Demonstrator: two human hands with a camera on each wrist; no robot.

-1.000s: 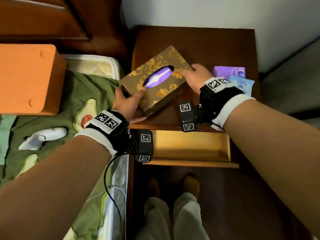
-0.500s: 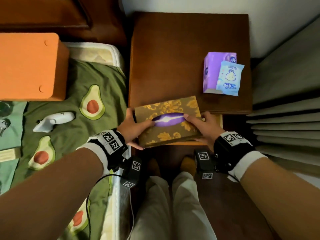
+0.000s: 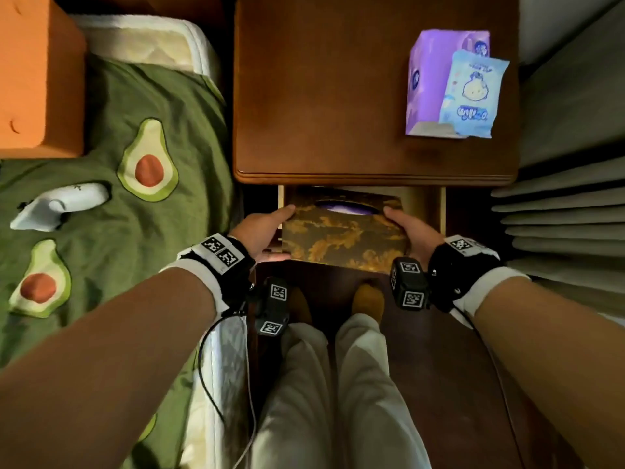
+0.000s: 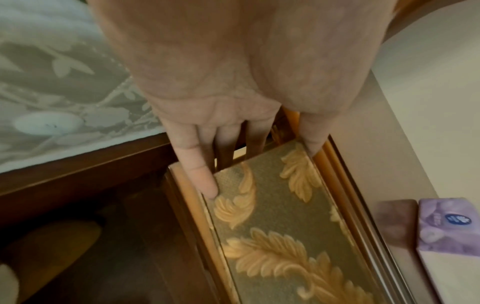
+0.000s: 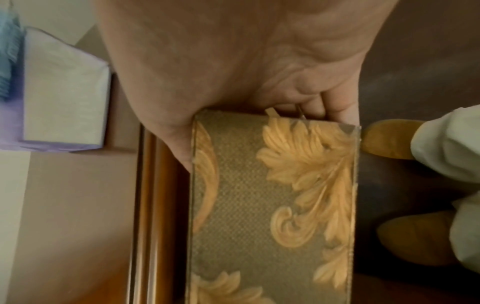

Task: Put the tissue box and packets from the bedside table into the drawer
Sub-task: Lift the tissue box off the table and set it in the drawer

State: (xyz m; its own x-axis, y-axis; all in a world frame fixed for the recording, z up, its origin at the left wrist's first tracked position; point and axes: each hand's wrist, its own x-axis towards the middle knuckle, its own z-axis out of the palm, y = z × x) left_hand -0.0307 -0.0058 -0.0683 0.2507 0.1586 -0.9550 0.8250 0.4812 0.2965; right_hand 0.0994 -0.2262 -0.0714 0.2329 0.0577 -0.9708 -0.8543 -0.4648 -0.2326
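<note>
The gold-patterned tissue box (image 3: 341, 231) sits tilted in the open drawer (image 3: 439, 208) below the bedside table (image 3: 321, 96). Its far edge lies under the table top and its near edge stands over the drawer front. My left hand (image 3: 267, 228) grips its left end and my right hand (image 3: 406, 228) grips its right end. In the left wrist view the fingers (image 4: 205, 181) lie down the end of the box (image 4: 280, 226), beside the drawer rim (image 4: 187, 195). The right wrist view shows the thumb (image 5: 182, 152) on the box (image 5: 272, 205). A purple packet (image 3: 429, 79) and a blue packet (image 3: 470, 96) lie on the table's back right.
A bed with a green avocado cover (image 3: 135, 231) lies to the left, holding an orange block (image 3: 37, 79) and a white controller (image 3: 57, 206). Grey curtain folds (image 3: 558, 214) hang at the right. My legs and yellow slippers (image 3: 368, 296) stand just before the drawer.
Both hands have carried the tissue box off the table top, toward me and down into the open drawer. The two packets have not moved.
</note>
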